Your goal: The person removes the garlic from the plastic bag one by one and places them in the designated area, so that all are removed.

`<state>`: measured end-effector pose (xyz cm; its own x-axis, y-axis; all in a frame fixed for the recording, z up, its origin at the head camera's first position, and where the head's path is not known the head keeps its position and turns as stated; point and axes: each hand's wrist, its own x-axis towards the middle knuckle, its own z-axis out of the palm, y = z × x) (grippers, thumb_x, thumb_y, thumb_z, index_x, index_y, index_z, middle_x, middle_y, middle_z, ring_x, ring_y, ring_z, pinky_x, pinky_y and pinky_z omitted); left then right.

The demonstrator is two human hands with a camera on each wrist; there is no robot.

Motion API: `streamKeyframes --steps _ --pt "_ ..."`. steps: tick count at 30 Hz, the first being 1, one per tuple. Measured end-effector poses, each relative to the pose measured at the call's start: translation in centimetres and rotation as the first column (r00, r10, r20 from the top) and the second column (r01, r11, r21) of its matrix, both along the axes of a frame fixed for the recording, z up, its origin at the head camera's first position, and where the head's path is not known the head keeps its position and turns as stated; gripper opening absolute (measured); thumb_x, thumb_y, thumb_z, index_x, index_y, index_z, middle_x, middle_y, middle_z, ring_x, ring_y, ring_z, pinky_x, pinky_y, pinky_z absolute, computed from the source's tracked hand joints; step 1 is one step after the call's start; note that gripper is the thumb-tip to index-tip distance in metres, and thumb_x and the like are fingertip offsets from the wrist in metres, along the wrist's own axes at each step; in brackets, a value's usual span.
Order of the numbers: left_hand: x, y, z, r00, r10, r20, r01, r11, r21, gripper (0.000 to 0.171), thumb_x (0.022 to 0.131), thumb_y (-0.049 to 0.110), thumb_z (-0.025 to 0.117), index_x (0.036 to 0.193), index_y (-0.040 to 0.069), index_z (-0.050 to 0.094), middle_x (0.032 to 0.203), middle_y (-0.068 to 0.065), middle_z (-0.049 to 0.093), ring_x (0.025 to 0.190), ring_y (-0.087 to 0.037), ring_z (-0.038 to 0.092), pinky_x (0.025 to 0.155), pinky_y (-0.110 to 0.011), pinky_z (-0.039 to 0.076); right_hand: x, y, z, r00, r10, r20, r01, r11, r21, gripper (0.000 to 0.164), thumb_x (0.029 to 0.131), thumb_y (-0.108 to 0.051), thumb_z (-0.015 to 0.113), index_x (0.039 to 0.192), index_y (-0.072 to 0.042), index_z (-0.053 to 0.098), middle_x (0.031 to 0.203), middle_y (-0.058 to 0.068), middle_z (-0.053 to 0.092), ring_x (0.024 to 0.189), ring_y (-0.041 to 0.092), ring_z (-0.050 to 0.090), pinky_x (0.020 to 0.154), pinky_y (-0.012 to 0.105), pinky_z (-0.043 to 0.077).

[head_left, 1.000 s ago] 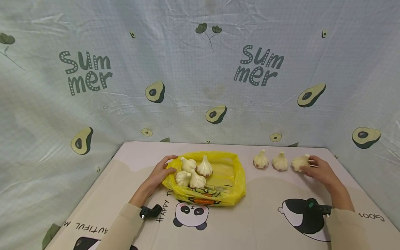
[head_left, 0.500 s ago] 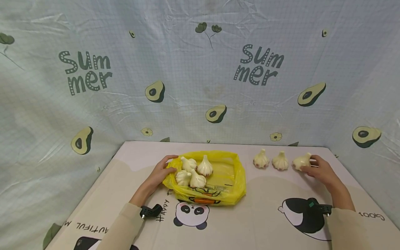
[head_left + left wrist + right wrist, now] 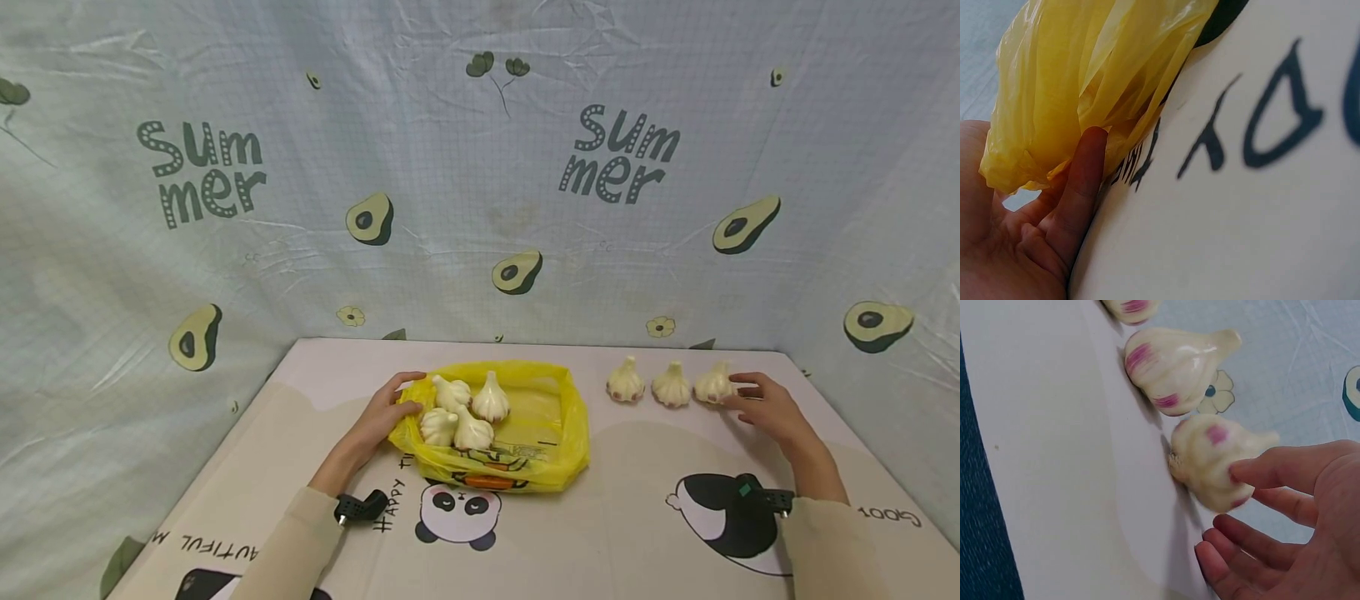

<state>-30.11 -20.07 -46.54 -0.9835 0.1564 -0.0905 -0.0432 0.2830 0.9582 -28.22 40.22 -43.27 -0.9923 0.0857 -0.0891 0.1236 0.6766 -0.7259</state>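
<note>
A yellow plastic bag [image 3: 573, 442] lies with its mouth wide on the table, several garlic bulbs [image 3: 474, 431] inside its left part. My left hand [image 3: 380, 414] holds the bag's left side, thumb on the near face; in the left wrist view the fingers [image 3: 1088, 169] lie against the crumpled plastic. To the right, my right hand [image 3: 772, 408] pinches the rightmost garlic bulb [image 3: 712, 385] between thumb and index finger. In the right wrist view that bulb [image 3: 1210, 459] looks slightly blurred, and the other fingers are spread below it.
Two more garlic bulbs, a middle one [image 3: 671, 387] and a left one [image 3: 626, 382], stand in a row between the bag and my right hand. The pale table [image 3: 585, 550] has panda prints. A patterned cloth [image 3: 450, 167] hangs behind it.
The rightmost garlic bulb has shifted left, closer to the middle bulb, with its tip now more upright. My right fingertips moved slightly. The left hand and bag have stayed put.
</note>
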Motion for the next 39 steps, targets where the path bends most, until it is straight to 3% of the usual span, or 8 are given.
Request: streamKeyframes --steps 4,6,13,15,21,27,39 --pt "0.02 0.03 0.00 1.000 -0.001 -0.001 0.001 1.000 0.000 0.055 0.097 0.013 0.056 0.151 0.024 0.046 0.148 -0.021 0.053 0.111 -0.026 0.063 0.090 -0.031 0.057 0.09 -0.09 0.05 1.000 -0.014 -0.009 0.014 1.000 0.001 0.069 0.105 -0.032 0.051 0.152 0.014 0.027 0.151 0.044 0.031 0.134 0.057 0.043 0.086 0.031 0.059" --pt "-0.02 0.02 -0.03 1.000 -0.002 -0.001 0.002 1.000 0.002 0.055 0.097 0.013 0.056 0.151 0.023 0.046 0.148 -0.021 0.053 0.111 -0.026 0.063 0.090 -0.031 0.057 0.15 -0.13 0.10 1.000 -0.013 -0.003 0.013 1.000 -0.002 0.072 0.105 -0.034 0.052 0.152 0.013 0.026 0.152 0.044 0.029 0.134 0.058 0.041 0.093 0.040 0.059" --pt "-0.04 0.02 -0.02 1.000 -0.006 0.000 0.006 1.000 0.010 0.055 0.097 0.013 0.056 0.151 0.023 0.046 0.147 -0.021 0.054 0.110 -0.026 0.063 0.090 -0.031 0.057 -0.19 -0.12 0.22 1.000 0.023 -0.005 -0.023 1.000 -0.003 0.091 0.102 -0.040 0.060 0.156 0.016 0.011 0.155 0.047 0.023 0.139 0.060 0.035 0.091 0.039 0.057" --pt "-0.04 0.01 -0.03 1.000 -0.006 0.000 0.006 1.000 0.009 0.055 0.097 0.013 0.056 0.151 0.024 0.047 0.147 -0.021 0.054 0.111 -0.026 0.063 0.090 -0.031 0.057 -0.31 -0.27 0.21 1.000 0.021 -0.012 -0.021 1.000 0.003 0.092 0.102 -0.039 0.059 0.156 0.017 0.009 0.155 0.047 0.022 0.140 0.060 0.034 0.097 0.050 0.055" --pt "-0.02 -0.09 -0.06 1.000 -0.001 0.002 0.001 1.000 -0.002 0.055 0.097 0.014 0.056 0.151 0.024 0.046 0.148 -0.021 0.053 0.112 -0.026 0.063 0.091 -0.031 0.057 -0.26 -0.48 0.27 1.000 -0.014 0.009 0.014 1.000 0.020 0.089 0.103 -0.039 0.058 0.155 0.017 0.011 0.154 0.048 0.023 0.137 0.060 0.037 0.108 0.064 0.044" --pt "0.05 -0.05 0.04 1.000 -0.012 -0.003 0.012 1.000 0.004 0.055 0.097 0.013 0.056 0.151 0.023 0.046 0.147 -0.022 0.053 0.110 -0.025 0.063 0.090 -0.031 0.057 0.13 -0.42 0.53 0.998 -0.025 0.055 0.024 1.000 0.015 0.092 0.103 -0.042 0.057 0.155 0.018 0.010 0.154 0.048 0.020 0.136 0.059 0.038 0.111 0.065 0.040" --pt "0.10 0.06 0.13 1.000 -0.012 0.003 0.012 1.000 0.022 0.055 0.097 0.012 0.056 0.150 0.022 0.047 0.144 -0.022 0.055 0.107 -0.024 0.064 0.087 -0.030 0.058 0.13 -0.48 0.56 0.999 -0.012 0.038 0.012 1.000 0.002 0.093 0.102 -0.040 0.059 0.155 0.018 0.007 0.153 0.048 0.022 0.135 0.060 0.038 0.108 0.064 0.044"
